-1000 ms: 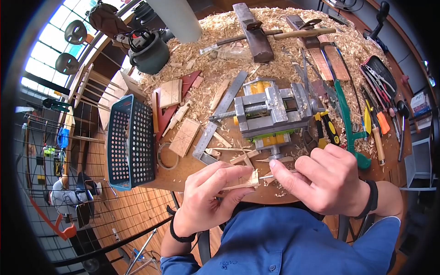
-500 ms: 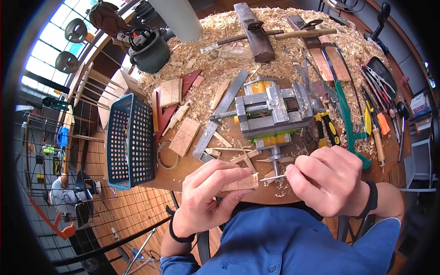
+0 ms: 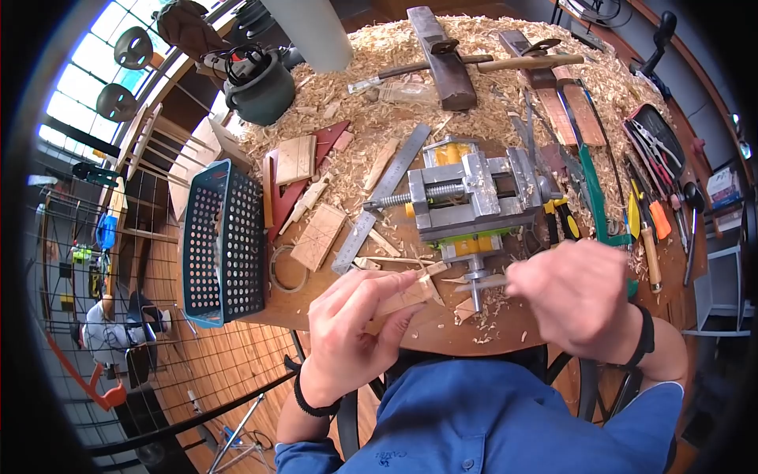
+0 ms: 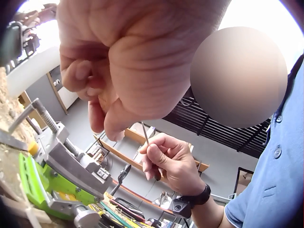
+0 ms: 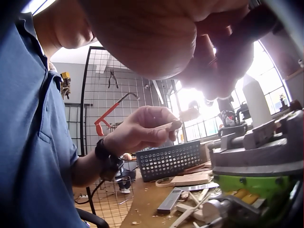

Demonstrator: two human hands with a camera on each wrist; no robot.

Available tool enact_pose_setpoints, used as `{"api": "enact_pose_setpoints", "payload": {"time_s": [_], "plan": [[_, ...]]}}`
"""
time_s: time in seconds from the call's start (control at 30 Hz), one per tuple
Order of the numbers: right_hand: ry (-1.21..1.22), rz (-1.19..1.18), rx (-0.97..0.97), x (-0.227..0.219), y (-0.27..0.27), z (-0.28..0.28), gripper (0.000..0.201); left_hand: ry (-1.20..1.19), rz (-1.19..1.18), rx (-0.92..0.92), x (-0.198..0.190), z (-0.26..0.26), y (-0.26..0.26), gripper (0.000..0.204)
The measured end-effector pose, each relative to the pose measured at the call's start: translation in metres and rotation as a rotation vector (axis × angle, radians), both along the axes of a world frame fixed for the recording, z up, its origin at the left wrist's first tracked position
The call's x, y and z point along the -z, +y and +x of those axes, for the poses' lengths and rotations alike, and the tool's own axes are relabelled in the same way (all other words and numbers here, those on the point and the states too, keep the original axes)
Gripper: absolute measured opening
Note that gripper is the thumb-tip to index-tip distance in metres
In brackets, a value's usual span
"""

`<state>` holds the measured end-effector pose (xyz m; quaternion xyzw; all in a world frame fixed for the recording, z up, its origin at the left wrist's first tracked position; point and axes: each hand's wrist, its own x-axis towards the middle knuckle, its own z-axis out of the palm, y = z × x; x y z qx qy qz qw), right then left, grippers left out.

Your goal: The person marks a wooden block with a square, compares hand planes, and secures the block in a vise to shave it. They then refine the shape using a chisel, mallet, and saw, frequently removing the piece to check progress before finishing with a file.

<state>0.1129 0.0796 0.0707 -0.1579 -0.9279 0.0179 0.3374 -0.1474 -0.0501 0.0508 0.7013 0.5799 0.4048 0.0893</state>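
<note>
In the head view my left hand (image 3: 347, 332) pinches a small pale wooden block (image 3: 404, 298) between thumb and fingers, just above the table's near edge. Pencil-like lines mark its face. My right hand (image 3: 576, 296), blurred, is curled round a thin metal-shafted tool (image 4: 145, 133), whose handle is mostly hidden in the fist. From the left wrist view, the slender shaft sticks up past the thumb and forefinger. A gap separates the tool from the block. Just beyond both hands stands a metal vise (image 3: 474, 193) with a green and yellow base.
Left of the work is a perforated basket (image 3: 245, 261). A steel square (image 3: 355, 241), a marked wooden board (image 3: 318, 237) and offcuts lie near the vise. Shavings (image 3: 379, 47) cover the back, with wooden planes (image 3: 446, 75) on them. To the right are a green-handled saw (image 3: 594, 189) and pliers (image 3: 654, 142).
My right hand has drawn the tool away from the block's end, to the right and slightly up. My left hand has turned the block and shifted slightly left.
</note>
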Motion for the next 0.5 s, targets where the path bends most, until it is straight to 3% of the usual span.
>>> {"api": "enact_pose_setpoints", "payload": {"time_s": [0.1, 0.23, 0.37, 0.5], "plan": [[-0.099, -0.073, -0.087, 0.004, -0.014, -0.007, 0.016, -0.024, -0.109, -0.009, -0.011, 0.011, -0.002, 0.032], [-0.164, -0.082, 0.059, 0.009, -0.003, -0.004, 0.018, -0.085, -0.077, 0.014, 0.001, 0.01, -0.004, 0.033], [-0.103, -0.08, -0.096, 0.009, -0.007, -0.004, 0.018, -0.056, -0.08, 0.04, 0.001, 0.008, -0.003, 0.033], [-0.169, -0.106, -0.026, 0.008, -0.009, -0.007, 0.02, -0.011, -0.046, 0.068, -0.002, 0.009, 0.0, 0.031]]}}
